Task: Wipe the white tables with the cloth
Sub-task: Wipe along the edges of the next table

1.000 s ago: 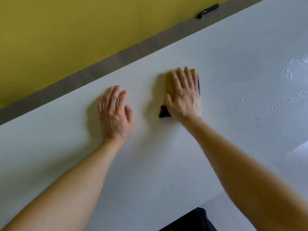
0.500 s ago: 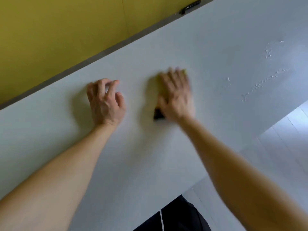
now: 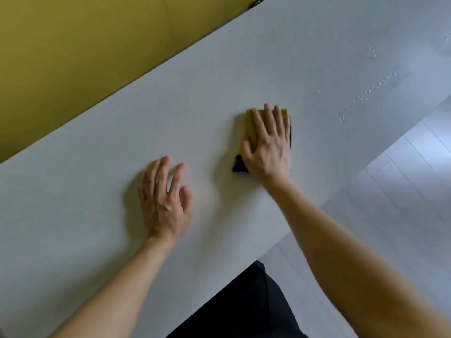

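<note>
A white table fills most of the view, running diagonally from lower left to upper right. My right hand lies flat on a folded yellow-green cloth with a dark underside, pressing it onto the tabletop; most of the cloth is hidden under the palm. My left hand rests on the bare table to the left and nearer me, fingers spread, holding nothing. A trail of white droplets or crumbs lies on the table to the right of the cloth.
A yellow wall runs along the table's far edge. A small dark object sits at the top by that edge. Pale plank floor shows at the right, past the table's near edge. My dark trousers are below.
The view has swung, so both hands sit lower and further right in the frame. My left hand's fingers have gone from curled to spread. The right hand stays pressed on the cloth.
</note>
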{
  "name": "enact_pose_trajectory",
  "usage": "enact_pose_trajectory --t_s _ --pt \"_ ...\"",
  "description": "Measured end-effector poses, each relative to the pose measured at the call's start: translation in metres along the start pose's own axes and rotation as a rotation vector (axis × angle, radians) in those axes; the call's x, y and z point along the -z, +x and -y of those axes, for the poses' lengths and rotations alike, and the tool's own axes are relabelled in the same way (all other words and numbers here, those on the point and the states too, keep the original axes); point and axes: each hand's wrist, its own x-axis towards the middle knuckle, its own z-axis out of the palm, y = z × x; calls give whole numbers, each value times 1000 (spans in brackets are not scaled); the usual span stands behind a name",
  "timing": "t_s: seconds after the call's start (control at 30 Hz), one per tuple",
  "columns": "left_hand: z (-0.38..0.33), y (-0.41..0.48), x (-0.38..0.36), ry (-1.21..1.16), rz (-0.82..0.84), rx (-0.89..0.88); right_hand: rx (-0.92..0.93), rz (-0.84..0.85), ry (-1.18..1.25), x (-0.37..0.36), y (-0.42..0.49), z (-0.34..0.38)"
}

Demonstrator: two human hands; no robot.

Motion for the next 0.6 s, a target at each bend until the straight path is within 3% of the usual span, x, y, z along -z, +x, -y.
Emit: enact_pose_trajectory --t_s 0.1,0.17,0.23,0.27,0.37,0.43,0.47,0.5,0.6 --pt "-1 5 0 -1 -13 -18 438 238 104 -11 -101 68" --pt "-2 2 0 -17 -19 -27 715 383 115 -4 -106 51" --pt "-1 2 -1 -18 -44 -35 841 410 44 4 -57 2" --pt "0 3 -2 -16 -52 -37 788 380 6 9 -31 -25" --pt "1 2 -5 -3 -72 -29 286 144 -76 19 20 -84" --pt "1 1 -5 -3 -65 -37 15 23 -59 13 4 -62" --pt "1 1 -4 -11 -70 -39 -24 -5 -31 8 -19 -35" --pt "1 2 -3 -14 -78 -39 32 29 -1 5 -49 -4" --pt "1 4 -3 -10 -82 -37 542 316 87 -3 -132 52"
